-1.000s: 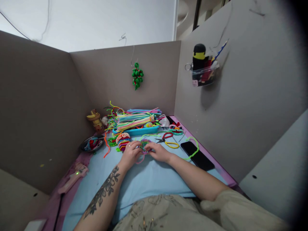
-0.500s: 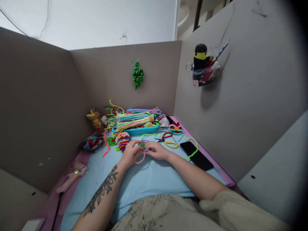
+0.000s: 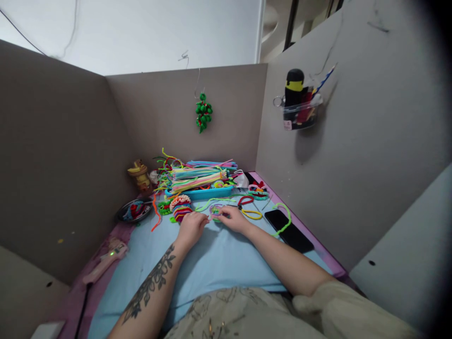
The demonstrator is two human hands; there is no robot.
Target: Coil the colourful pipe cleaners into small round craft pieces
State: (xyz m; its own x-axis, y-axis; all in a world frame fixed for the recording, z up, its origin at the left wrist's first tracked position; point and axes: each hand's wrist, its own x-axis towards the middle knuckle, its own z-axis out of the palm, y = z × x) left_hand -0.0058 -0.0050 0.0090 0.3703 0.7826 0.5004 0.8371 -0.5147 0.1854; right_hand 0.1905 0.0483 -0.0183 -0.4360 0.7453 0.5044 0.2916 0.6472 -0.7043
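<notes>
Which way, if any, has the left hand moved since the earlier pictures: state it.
Yes, slightly. Judged against the blue tray, the left hand now sits lower in the view, a little farther from the tray.

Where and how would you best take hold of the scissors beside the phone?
Probably by the red handle loop and yellow handle loop, from the right: the scissors appear to lie flat, loops spread that way, while the blades point left, partly hidden behind the right hand.
</notes>
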